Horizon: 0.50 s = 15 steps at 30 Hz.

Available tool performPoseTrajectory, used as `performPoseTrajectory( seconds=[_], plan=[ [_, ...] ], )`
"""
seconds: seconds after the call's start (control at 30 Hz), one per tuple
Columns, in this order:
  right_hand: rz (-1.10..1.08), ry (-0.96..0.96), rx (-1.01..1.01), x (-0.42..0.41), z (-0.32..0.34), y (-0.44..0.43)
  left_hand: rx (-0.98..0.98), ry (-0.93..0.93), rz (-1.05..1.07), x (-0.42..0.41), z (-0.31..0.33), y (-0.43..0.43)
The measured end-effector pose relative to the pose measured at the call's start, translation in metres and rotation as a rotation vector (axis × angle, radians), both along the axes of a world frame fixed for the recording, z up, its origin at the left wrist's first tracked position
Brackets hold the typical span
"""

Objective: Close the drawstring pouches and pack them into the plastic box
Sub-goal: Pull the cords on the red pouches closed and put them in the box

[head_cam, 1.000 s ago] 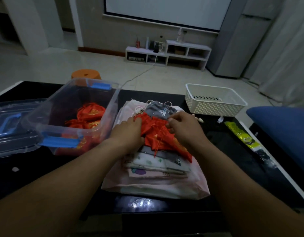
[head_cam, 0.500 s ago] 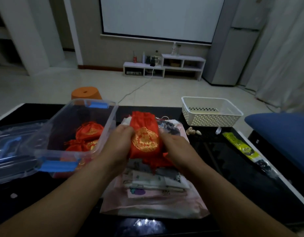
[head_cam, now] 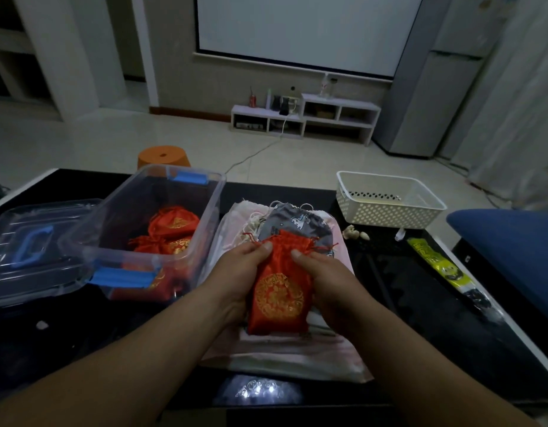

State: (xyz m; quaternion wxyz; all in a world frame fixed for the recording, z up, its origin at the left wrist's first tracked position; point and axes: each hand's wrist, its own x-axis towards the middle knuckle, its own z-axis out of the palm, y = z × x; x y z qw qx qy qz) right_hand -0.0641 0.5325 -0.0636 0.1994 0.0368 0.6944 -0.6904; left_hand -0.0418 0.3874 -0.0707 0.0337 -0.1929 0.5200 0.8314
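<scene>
red pouch (head_cam: 278, 291) sits over the pile of flat pouches (head_cam: 282, 355) at the tabletop's near edge, left hand (head_cam: 238, 272) and right hand (head_cam: 325, 278) gripping its sides, thumbs pressed just below its gathered neck. clear plastic box (head_cam: 91, 229) toward the left edge holds closed red pouches (head_cam: 174, 221); white basket (head_cam: 389, 177) stands near the far right corner

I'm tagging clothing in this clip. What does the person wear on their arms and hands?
Nothing that shows. Both forearms are bare down to the picture's edge, with no sleeve or cuff in view. The left hand and right hand have no gloves; no watch, bracelet or ring is visible. The thumbnails look short and plain.
</scene>
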Motion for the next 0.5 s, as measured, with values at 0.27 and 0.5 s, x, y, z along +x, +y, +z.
performPoseTrajectory(
  seconds=[0.27,0.5],
  plan=[
    [-0.158,-0.152,-0.200,-0.010,0.008,0.003,0.084,-0.023,0.024,-0.008,0.000,0.002],
    [-0.227,-0.198,-0.304,-0.013,0.016,0.007,0.085,-0.025,0.079,-0.019,-0.005,-0.009]
  ],
)
